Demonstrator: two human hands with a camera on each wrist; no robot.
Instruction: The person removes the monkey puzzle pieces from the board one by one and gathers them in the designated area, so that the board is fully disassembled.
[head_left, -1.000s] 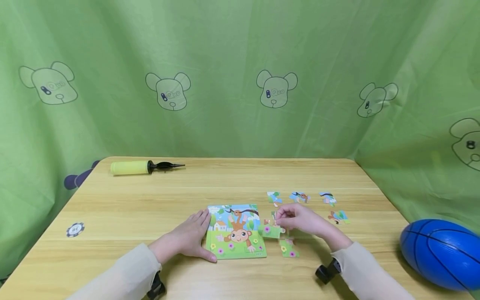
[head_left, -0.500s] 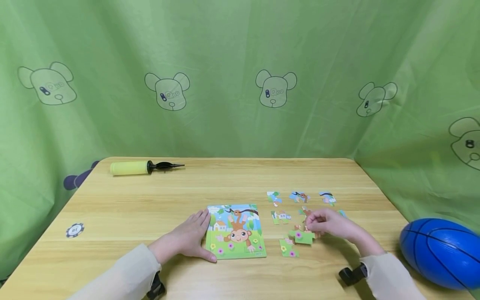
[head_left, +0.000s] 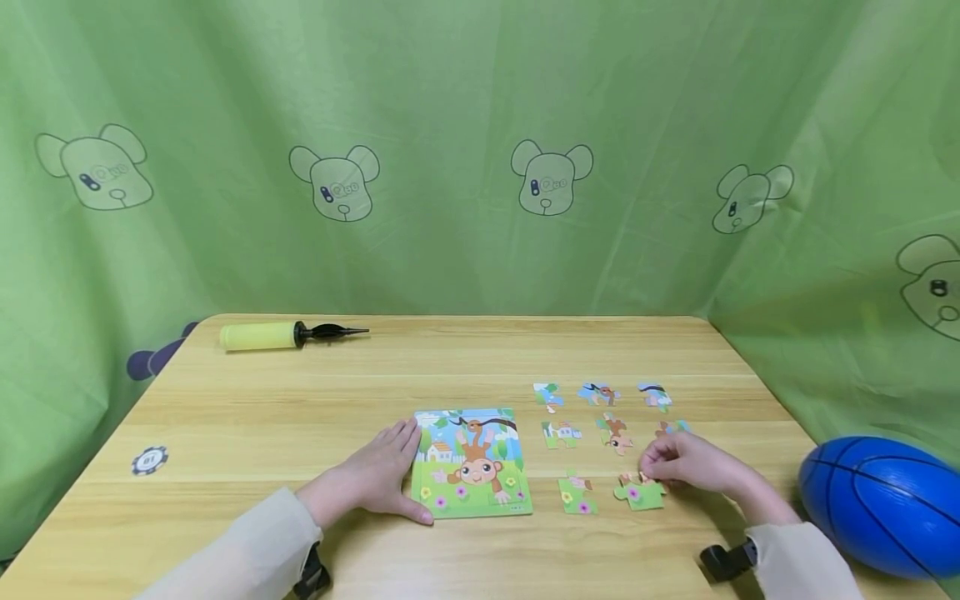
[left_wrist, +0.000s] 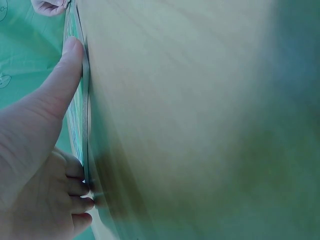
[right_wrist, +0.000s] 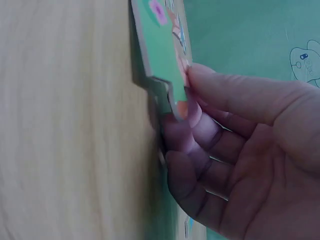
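Note:
My right hand pinches a green jigsaw piece with a pink flower between thumb and fingers, close over the table. In the right wrist view the piece is tilted, and its tab pokes out by the fingertips. My left hand lies with straight fingers along the left edge of a square monkey puzzle board. From the left wrist view, the thumb rests along the board's edge. A flowered corner piece lies between the board and the held piece.
Several more jigsaw pieces, among them a house piece and a monkey-face piece, lie behind in rows. A blue ball sits at the right. A yellow hand pump and a poker chip are on the left.
My right hand has carried the pink-flower piece from beside the board to the right, and lowered it right of the corner piece. The left hand has stayed on the board.

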